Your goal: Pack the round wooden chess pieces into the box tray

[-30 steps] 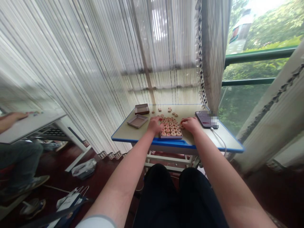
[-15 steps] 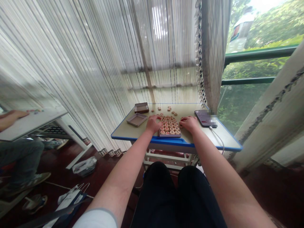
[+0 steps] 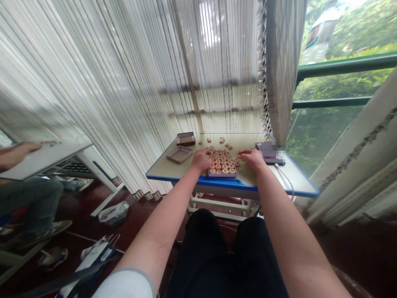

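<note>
A shallow box (image 3: 221, 175) of round wooden Chinese chess pieces (image 3: 225, 167) lies near the table's front edge, its pieces set in rows. My left hand (image 3: 201, 159) is at the box's left side, fingers bent against its edge; the fingertips are partly hidden. To the right of the box, my right hand (image 3: 252, 158) has its fingers closed at a Chinese chess piece (image 3: 239, 154), mostly covered by the fingertips. A few pieces (image 3: 237, 164) lie between the box and this hand. More loose pieces (image 3: 228, 146) are scattered beyond the box.
An empty tray (image 3: 180, 154) and a brown-rimmed box (image 3: 185, 139) lie at the table's left. A phone (image 3: 270, 153) with a white cable (image 3: 285, 177) is on the right. Curtains (image 3: 217, 74) hang behind. Another person's hand (image 3: 25, 151) rests on a separate table at far left.
My right hand has moved slightly away from the box to the right, uncovering pieces beside it. My left hand stays at the box's left side. The view has shifted a little.
</note>
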`<state>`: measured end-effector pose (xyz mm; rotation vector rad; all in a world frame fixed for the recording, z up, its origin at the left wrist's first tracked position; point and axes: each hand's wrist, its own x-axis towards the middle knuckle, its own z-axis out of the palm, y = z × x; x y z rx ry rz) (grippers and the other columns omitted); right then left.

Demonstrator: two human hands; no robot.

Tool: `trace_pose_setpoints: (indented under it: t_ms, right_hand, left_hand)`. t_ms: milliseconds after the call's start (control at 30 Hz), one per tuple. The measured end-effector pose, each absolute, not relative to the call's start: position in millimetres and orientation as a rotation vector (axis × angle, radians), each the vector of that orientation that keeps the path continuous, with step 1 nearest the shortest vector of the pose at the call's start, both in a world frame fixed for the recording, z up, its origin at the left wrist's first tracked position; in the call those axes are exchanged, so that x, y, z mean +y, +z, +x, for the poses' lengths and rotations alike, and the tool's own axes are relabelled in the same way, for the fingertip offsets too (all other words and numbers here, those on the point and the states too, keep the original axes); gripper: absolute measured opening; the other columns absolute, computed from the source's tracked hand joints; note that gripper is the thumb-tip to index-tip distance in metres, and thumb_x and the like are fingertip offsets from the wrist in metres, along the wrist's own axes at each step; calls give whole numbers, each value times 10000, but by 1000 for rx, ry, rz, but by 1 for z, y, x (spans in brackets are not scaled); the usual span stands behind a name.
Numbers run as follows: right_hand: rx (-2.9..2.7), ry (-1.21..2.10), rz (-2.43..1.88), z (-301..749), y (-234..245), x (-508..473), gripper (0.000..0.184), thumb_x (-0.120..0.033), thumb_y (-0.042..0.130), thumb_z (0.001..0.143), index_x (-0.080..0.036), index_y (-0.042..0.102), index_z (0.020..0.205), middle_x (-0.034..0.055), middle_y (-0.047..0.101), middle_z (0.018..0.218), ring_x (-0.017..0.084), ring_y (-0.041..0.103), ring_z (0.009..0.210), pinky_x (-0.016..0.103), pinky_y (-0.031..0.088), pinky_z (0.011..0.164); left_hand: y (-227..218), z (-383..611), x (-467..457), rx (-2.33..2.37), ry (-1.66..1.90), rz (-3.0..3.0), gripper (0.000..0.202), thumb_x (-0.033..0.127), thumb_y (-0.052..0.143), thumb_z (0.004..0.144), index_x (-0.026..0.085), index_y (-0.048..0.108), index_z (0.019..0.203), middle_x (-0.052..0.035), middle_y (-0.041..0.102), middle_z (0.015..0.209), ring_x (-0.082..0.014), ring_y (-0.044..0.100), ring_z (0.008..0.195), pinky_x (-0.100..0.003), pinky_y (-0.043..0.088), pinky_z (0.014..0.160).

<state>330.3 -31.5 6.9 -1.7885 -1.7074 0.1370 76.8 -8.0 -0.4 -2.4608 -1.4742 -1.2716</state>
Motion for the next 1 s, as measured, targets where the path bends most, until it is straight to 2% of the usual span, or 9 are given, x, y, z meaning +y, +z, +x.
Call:
trace_pose_setpoints:
  t_ms: [167, 367, 600, 733, 1000]
  right_hand:
    - [-1972, 68, -1791, 323, 6, -35, 268, -288, 499, 742, -266, 725, 884, 15, 668, 1058, 218, 473, 1100, 387, 233, 959]
    - [-1966, 55, -1853, 321, 9, -38, 285, -334, 501, 753, -273, 716, 930, 20, 661, 1069, 226, 466, 1106, 390, 241, 954]
    - [-1870, 53, -1848, 322, 8, -38, 324, -283, 502, 753, -264, 697, 1012, 57, 629, 1105, 218, 474, 1084, 348, 252, 962]
    - [-1926, 64, -1797, 324, 5, -36, 289, -239, 475, 758, -291, 729, 885, 17, 662, 1040, 202, 488, 1061, 365, 212, 978]
    - [-1888, 20, -1840, 325, 4, -35, 266, -376, 522, 758, -243, 730, 858, 61, 678, 958, 222, 486, 1012, 389, 245, 921]
  left_hand:
    - [0, 78, -10, -1459, -1237, -2462, 158, 181, 607, 695, 155, 648, 845, -75, 654, 901, -219, 554, 939, -362, 434, 902]
    - [1, 78, -10, -1443, -1224, -2492, 144, 195, 586, 711, 161, 648, 837, -73, 649, 905, -215, 551, 933, -361, 422, 911]
    - [1, 77, -8, -1498, -1321, -2487, 140, 164, 570, 705, 179, 662, 809, -46, 656, 897, -196, 561, 932, -339, 441, 895]
    - [0, 77, -7, -1499, -1326, -2517, 133, 157, 579, 697, 184, 670, 791, -38, 656, 873, -190, 564, 907, -337, 448, 882]
    - [7, 77, -22, -1291, -1288, -2635, 154, 225, 656, 669, 200, 687, 818, -46, 631, 961, -196, 543, 986, -331, 433, 923]
